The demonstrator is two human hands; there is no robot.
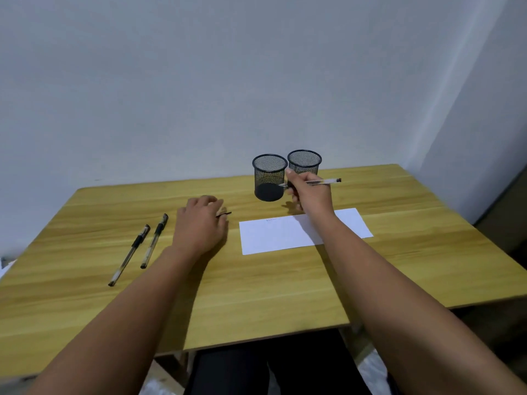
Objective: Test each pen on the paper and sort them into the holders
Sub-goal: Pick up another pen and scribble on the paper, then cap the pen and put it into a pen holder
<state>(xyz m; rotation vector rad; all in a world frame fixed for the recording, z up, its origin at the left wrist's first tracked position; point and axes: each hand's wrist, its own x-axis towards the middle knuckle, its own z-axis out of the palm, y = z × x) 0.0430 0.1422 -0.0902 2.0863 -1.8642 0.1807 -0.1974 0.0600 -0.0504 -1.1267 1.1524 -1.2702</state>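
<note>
Two black mesh holders stand at the back of the table: the left holder (269, 178) and the right holder (304, 161), both showing no pens inside. My right hand (309, 192) grips a clear pen (322, 182) held level, just in front of the holders and above the far edge of the white paper (285, 235), which bears a faint mark near its top left. My left hand (201, 223) rests on the table left of the paper, fingers curled over a small black pen cap (224, 214). Two capped pens, one (129, 254) beside the other (154, 240), lie at the left.
The wooden table (256, 295) meets a plain wall at the back. The table's front edge runs just above my dark-clothed lap. A white scrap (7, 267) shows at the far left edge.
</note>
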